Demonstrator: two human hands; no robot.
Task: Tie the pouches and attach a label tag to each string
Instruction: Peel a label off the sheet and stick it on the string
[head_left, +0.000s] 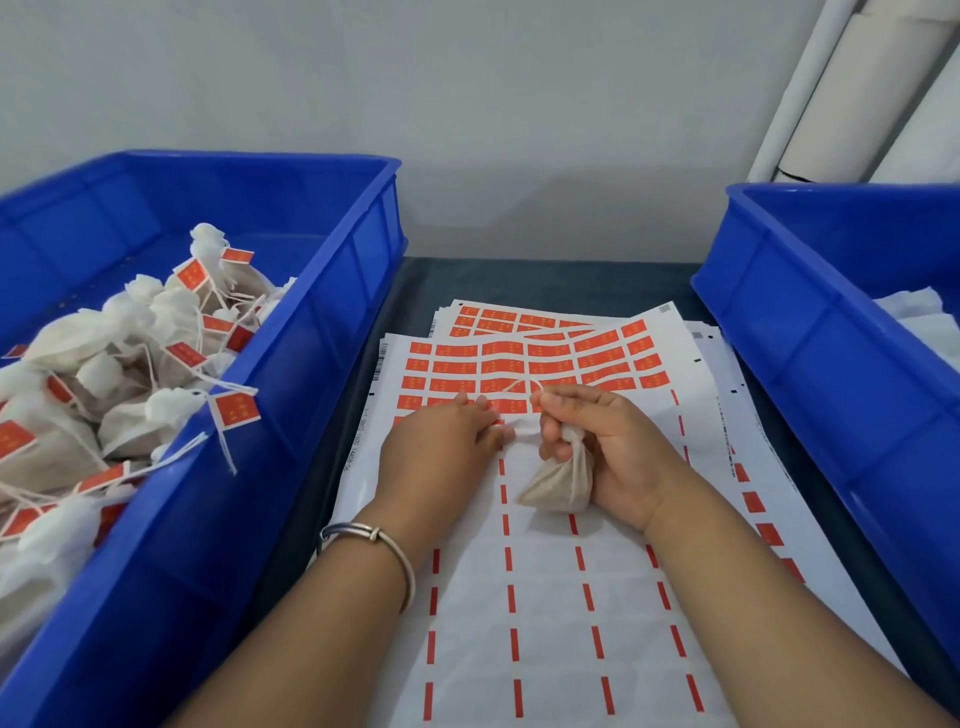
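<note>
Two blue bins (332, 312) flank a dark counter (415, 280) against a grey wall; the right one is cut off. Label sheets (545, 571) cover the middle. Right hand (602, 447) grips a pouch (561, 483) over them, neck toward the far edge, pinching its string (519, 384). Left hand (441, 441) lies flat on the labels, fingertips hard to make out.
</note>
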